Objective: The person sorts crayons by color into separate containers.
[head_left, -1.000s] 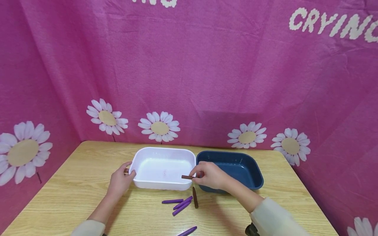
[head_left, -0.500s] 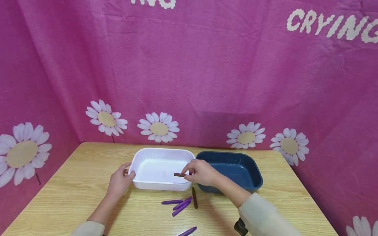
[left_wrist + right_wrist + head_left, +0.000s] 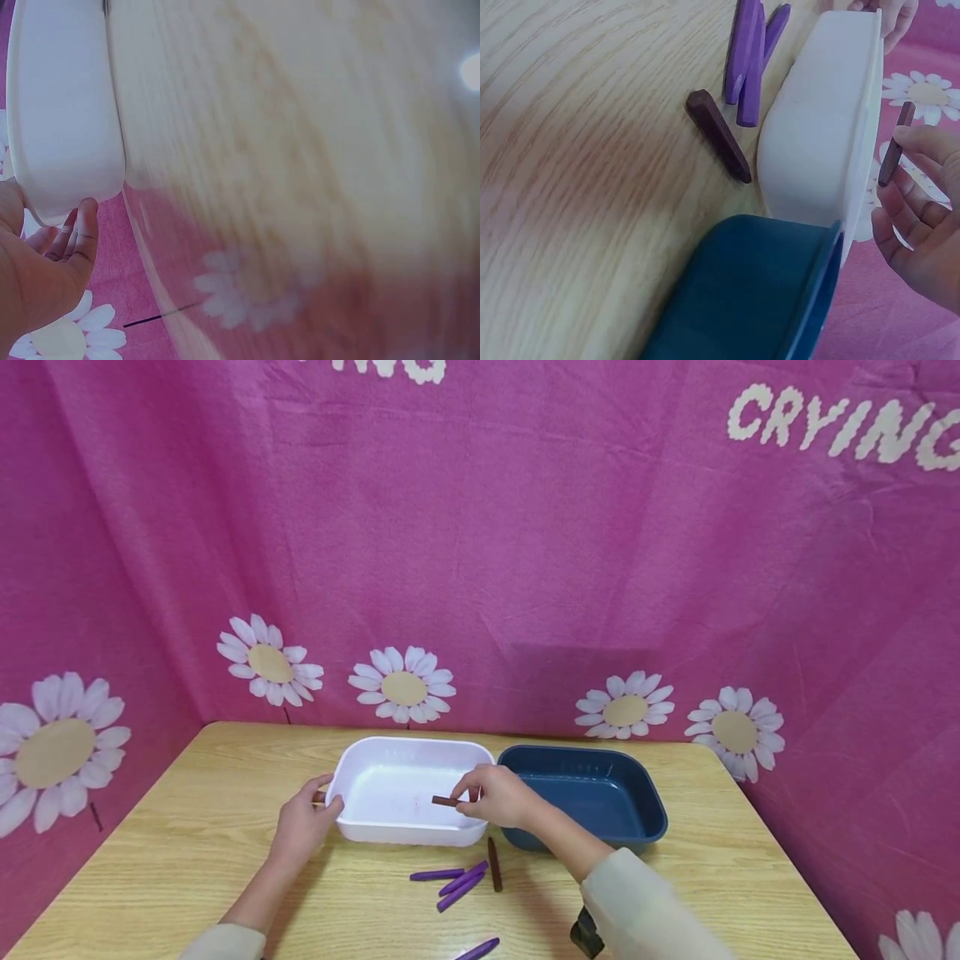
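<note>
In the head view my left hand (image 3: 303,817) grips the left end of a white plastic tub (image 3: 408,835), thumb over the rim and fingers outside. My right hand (image 3: 498,795) pinches a short brown crayon (image 3: 445,801) above the right part of that tub. In the right wrist view the pinched crayon (image 3: 897,142) sits between thumb and fingertips, apart from the tub wall. A second brown crayon (image 3: 495,865) lies on the table in front of the tubs. Left of it lie three purple crayons (image 3: 437,874) close together.
A dark blue tub (image 3: 585,837) stands right beside the white one, partly behind my right forearm. Another purple crayon (image 3: 477,949) lies near the bottom edge of the head view. Behind the wooden table (image 3: 180,843) hangs a pink flowered cloth (image 3: 480,568).
My right hand has moved left with the brown crayon, from the white tub's right rim to farther over its inside. The left hand stays on the tub.
</note>
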`<state>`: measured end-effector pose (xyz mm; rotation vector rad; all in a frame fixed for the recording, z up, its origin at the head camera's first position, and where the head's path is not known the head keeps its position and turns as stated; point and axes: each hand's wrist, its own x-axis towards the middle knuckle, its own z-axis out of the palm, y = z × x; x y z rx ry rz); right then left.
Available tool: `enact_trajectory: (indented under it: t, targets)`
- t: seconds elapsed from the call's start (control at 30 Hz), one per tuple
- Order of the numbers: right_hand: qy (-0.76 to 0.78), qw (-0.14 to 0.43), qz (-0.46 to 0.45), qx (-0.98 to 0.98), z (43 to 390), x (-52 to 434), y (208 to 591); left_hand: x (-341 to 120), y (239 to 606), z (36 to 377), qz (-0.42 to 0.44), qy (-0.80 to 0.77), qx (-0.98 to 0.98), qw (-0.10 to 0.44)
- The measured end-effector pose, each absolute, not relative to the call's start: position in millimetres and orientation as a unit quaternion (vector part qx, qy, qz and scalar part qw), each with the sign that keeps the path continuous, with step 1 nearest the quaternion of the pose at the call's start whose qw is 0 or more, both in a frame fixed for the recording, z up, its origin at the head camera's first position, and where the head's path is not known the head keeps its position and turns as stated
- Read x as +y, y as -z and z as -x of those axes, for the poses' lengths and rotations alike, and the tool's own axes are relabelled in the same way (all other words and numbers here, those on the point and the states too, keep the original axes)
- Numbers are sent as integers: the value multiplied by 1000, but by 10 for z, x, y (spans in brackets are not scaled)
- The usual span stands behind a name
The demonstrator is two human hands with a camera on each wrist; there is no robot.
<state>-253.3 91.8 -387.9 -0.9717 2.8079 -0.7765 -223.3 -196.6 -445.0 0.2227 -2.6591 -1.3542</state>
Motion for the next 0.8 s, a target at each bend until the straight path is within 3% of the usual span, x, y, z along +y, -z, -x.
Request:
enact_trajectory:
  t: [0.8]
  targets:
    - [272, 49, 282, 919, 2669, 678, 4066, -1974, 4499, 2267, -70, 452, -886, 79]
